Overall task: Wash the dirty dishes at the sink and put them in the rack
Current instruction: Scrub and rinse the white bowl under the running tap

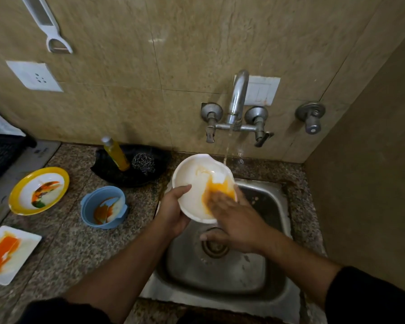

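Observation:
My left hand (174,209) grips the left rim of a white bowl (194,183) tilted over the steel sink (274,272). Inside it, my right hand (234,220) lies flat with fingers spread on an orange smear, holding nothing. Water runs from the tap (237,99) past the bowl's far rim. On the counter to the left wait three dirty dishes: a yellow-rimmed plate (18,195), a blue bowl (89,204) and a white square plate (26,251) with orange stains. The black rack (0,155) shows at the left edge.
A black dish (108,174) behind the blue bowl holds a yellow soap bottle (116,154) and a steel scrubber (143,163). A peeler (54,40) hangs on the tiled wall above a socket (34,76). A side wall closes in on the right.

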